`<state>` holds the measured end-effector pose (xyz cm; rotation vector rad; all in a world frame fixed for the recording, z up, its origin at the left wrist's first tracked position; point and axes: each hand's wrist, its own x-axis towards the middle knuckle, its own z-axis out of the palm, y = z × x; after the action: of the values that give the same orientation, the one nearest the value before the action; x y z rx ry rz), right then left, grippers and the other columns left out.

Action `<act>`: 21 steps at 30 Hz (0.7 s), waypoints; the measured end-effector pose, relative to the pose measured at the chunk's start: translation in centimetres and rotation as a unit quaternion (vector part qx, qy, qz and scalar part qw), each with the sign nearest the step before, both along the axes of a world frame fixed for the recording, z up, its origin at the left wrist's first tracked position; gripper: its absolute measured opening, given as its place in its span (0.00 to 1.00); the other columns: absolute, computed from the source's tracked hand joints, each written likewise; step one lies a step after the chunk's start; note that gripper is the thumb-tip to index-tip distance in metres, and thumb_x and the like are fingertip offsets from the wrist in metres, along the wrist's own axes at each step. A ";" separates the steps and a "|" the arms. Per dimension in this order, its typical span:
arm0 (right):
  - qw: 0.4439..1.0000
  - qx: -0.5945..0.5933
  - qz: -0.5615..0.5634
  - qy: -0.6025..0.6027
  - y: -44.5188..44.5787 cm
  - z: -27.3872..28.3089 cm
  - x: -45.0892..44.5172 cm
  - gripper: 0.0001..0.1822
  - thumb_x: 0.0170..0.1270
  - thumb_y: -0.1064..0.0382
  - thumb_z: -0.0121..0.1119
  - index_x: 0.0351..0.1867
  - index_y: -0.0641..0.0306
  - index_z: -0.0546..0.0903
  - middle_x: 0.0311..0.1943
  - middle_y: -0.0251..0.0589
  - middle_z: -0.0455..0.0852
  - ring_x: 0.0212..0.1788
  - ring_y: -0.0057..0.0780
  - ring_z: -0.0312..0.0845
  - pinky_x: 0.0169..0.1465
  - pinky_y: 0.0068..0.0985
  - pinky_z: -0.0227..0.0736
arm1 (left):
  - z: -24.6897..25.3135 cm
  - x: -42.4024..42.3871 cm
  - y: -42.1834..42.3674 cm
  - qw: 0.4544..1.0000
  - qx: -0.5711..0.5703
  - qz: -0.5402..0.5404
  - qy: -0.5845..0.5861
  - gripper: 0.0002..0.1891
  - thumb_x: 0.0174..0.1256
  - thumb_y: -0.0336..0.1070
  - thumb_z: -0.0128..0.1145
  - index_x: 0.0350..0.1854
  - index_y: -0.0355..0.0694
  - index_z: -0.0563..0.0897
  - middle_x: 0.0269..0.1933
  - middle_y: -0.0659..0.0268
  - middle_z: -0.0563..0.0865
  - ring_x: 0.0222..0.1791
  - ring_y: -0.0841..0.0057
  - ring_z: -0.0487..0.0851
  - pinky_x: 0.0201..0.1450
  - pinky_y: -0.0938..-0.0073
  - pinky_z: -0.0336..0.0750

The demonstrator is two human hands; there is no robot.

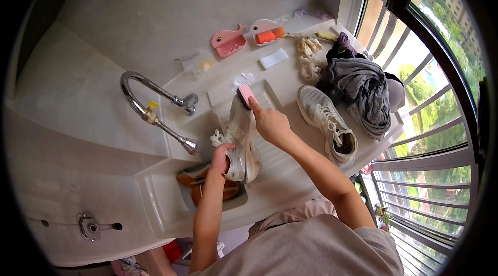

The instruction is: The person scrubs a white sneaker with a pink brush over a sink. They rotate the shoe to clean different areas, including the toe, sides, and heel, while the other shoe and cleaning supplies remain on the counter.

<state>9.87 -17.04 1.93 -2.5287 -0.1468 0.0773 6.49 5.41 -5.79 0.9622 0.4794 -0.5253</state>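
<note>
My left hand (221, 159) holds a white sneaker (237, 132) by its heel end, over the washboard part of a white laundry sink (280, 171). The sneaker lies tilted on its side, with part of its sole edge showing. In my right hand (270, 122) is a pink scrub brush (245, 95) with dark bristles; its bristles are at the sneaker's toe. My index finger lies along the brush's back. The matching white sneaker (325, 120), laces tied, stands on the counter to the right. Brown-orange shoes (198, 192) sit in the basin, partly hidden by my left forearm.
A chrome faucet (155, 120) arches over the basin's left. Behind are a pink whale soap dish (231, 44), a white whale dish (266, 29) with orange soap, a white bar (273, 59) and a yellow-bristled brush (327, 35). Gray cloth (363, 85) lies heaped at the right, near the window.
</note>
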 end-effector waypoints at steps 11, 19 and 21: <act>0.998 0.014 -0.044 -0.047 0.0 -2.5 -1.3 0.32 0.68 0.63 0.48 0.75 0.45 0.60 0.23 0.51 0.85 0.23 0.52 0.82 0.28 0.45 0.76 | 0.4 -0.6 -0.6 1.000 -0.018 -0.001 -0.021 0.16 0.64 0.36 0.57 0.50 0.33 0.80 0.45 0.57 0.86 0.46 0.62 0.84 0.55 0.60 0.77; 0.981 -0.014 0.126 -0.147 -0.7 -5.3 -8.8 0.43 0.58 0.64 0.57 0.77 0.44 0.55 0.21 0.44 0.85 0.18 0.43 0.81 0.21 0.39 0.76 | 2.0 -0.8 -1.6 0.994 -0.086 0.011 -0.066 0.27 0.75 0.50 0.47 0.65 0.32 0.71 0.62 0.54 0.79 0.61 0.59 0.77 0.68 0.57 0.68; 0.988 -0.031 0.068 -0.135 -1.8 -5.0 -5.9 0.45 0.57 0.64 0.58 0.77 0.43 0.55 0.20 0.43 0.84 0.17 0.42 0.80 0.20 0.39 0.75 | 2.4 -0.6 -2.0 0.992 -0.102 -0.001 -0.069 0.29 0.76 0.53 0.45 0.66 0.32 0.71 0.63 0.53 0.78 0.64 0.59 0.75 0.69 0.55 0.66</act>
<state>3.97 -18.79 -3.09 -2.5774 -0.4317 -0.2110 5.85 3.44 -3.40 0.7965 0.2934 -0.4950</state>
